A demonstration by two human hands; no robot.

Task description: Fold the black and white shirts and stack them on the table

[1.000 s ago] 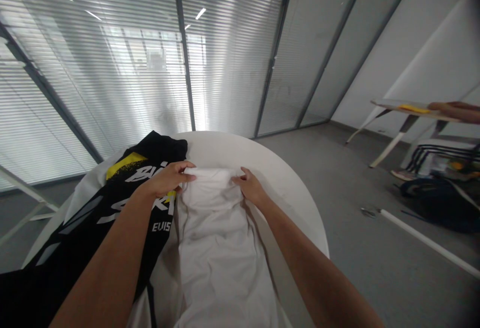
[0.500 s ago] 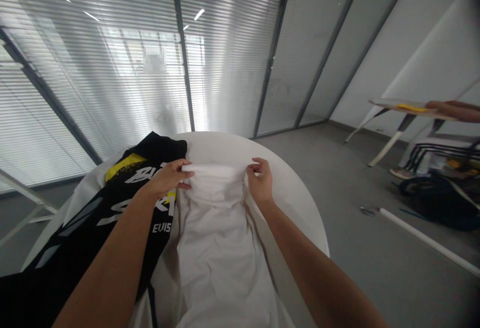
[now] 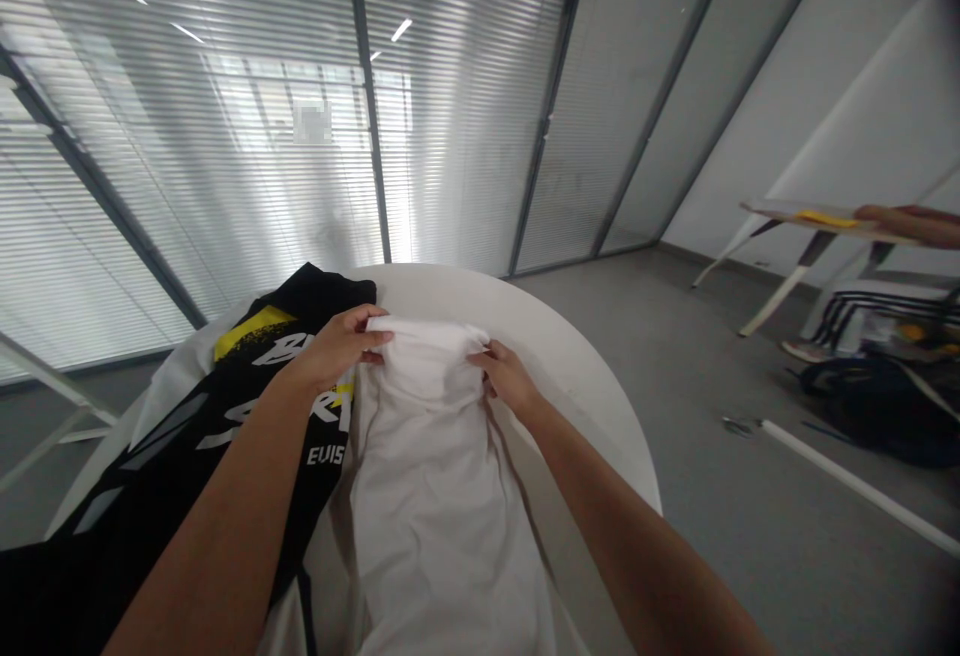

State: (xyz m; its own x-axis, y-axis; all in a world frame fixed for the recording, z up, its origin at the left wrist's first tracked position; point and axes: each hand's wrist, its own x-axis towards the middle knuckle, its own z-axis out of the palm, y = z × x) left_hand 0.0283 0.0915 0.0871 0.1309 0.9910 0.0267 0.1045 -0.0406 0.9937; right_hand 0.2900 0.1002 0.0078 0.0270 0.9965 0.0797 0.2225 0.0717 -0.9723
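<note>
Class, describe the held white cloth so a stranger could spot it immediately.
Find the round white table. Down its middle lies long, wrinkled white cloth, its far end held by the left hand and right hand. It is plain, unlike the black garment with white lettering left of it.

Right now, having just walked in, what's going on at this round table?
A person's left hand and right hand are holding a white cloth at either side of its far end. The cloth lies wrinkled along the round table. To its left lies a black printed garment, partly hidden by the left forearm.
</note>
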